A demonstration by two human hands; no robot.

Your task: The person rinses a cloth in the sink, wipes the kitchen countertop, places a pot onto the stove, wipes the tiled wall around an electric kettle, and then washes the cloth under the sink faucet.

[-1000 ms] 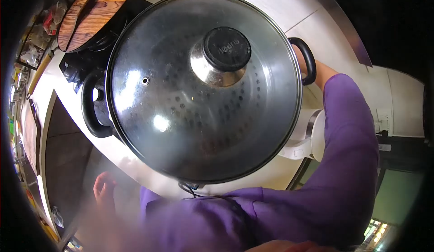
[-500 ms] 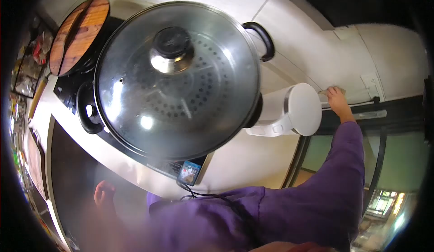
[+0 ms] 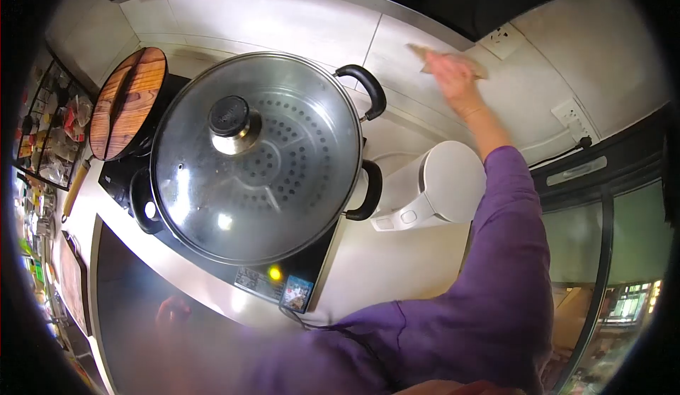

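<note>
My right hand [image 3: 453, 80] reaches out to the tiled wall [image 3: 397, 48] and presses a tan folded cloth [image 3: 419, 51] against it. Motion blurs the hand, but the cloth's corners stick out on both sides of the fingers. Just below stands a white electric kettle [image 3: 453, 182], near my purple sleeve. My left hand [image 3: 172, 311] hangs low at the left, in a hazy part of the view, so its fingers are unclear. Between the hands, a large lidded steamer pot [image 3: 283, 175] sits on a black induction cooker [image 3: 248, 278].
Behind the pot at left is a pan with a wooden lid [image 3: 129, 104]. Two wall sockets [image 3: 503, 41] are close to my right arm, with a black plug in the lower one. A window frame [image 3: 602, 182] borders the right, and a wire rack [image 3: 53, 126] holds packets at left.
My right hand has moved up and left along the tiles with the cloth, from beside the kettle to above it. The camera view has shifted, and a yellow light now shows on the cooker.
</note>
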